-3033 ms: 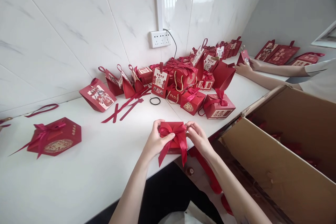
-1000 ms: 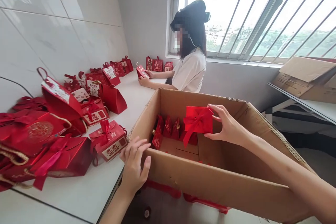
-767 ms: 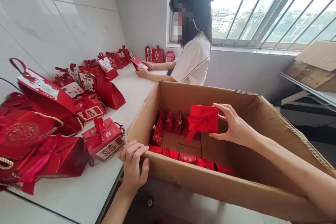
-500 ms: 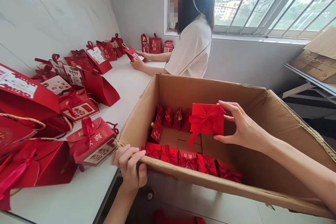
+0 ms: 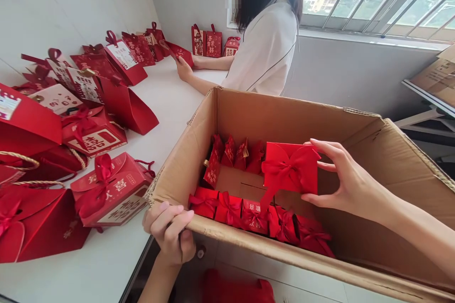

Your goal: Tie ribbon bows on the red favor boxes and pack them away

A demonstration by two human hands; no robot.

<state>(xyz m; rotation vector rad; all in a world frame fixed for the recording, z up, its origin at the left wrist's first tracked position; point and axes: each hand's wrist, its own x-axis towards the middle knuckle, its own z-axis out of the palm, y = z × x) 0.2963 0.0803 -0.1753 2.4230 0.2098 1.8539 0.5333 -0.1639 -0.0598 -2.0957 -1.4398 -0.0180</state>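
My right hand (image 5: pixel 350 180) grips a red gift box (image 5: pixel 309 170) with a ribbon bow by its right side, holding it inside the large cardboard box (image 5: pixel 284 109), above its bottom. My left hand (image 5: pixel 169 229) is wrapped over the cardboard box's near left corner. Along the near wall inside stands a row of small red gift boxes with bows (image 5: pixel 229 208). Several narrow red packets (image 5: pixel 234 151) stand against the far left side. Part of the cardboard bottom is hidden behind the held gift box.
Many red gift boxes and bags (image 5: pixel 110 189) crowd the white table (image 5: pixel 163 99) at left. Across the table's far end, a co-worker in a white shirt (image 5: pixel 266 52) holds a red packet (image 5: pixel 179 54). A red object (image 5: pixel 234 289) lies below; a barred window is behind.
The held gift box looks slightly nearer and further right, as the view shifts. The co-worker's red packet has tilted. My left hand keeps its grip on the cardboard corner.
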